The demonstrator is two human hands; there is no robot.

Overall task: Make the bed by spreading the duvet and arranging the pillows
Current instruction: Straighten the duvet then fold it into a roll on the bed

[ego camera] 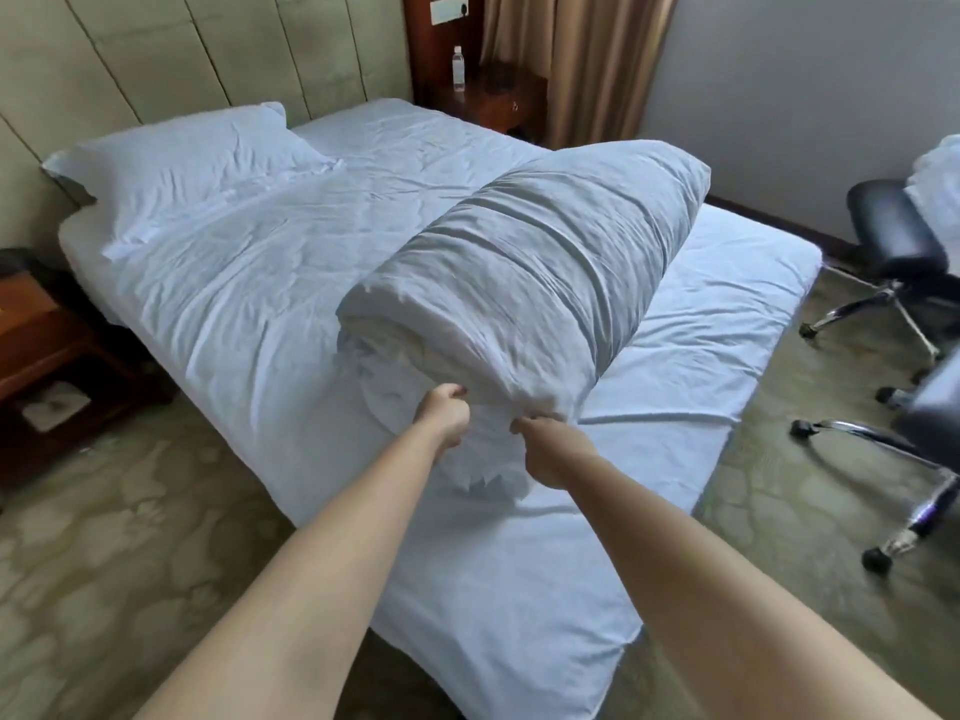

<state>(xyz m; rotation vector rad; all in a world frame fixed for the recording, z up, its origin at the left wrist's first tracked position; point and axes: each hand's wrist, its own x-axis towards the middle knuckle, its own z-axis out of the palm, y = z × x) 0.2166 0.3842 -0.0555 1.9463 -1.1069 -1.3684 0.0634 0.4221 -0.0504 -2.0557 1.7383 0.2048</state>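
currently the duvet [524,272] lies rolled across the bed [727,324], long axis running away from the person toward the far right. left hand [445,414] and right hand [545,454] both pinch its near end, fingers curled tight; unrolling likely goes sideways.

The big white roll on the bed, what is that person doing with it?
A person is making the bed. Both hands, the left hand and the right hand, grip the near end of the duvet, which is bunched into a thick roll lying across the mattress. It is not spread out yet. One pillow lies at the head of the bed by the padded headboard. A water bottle stands on the bedside table behind.
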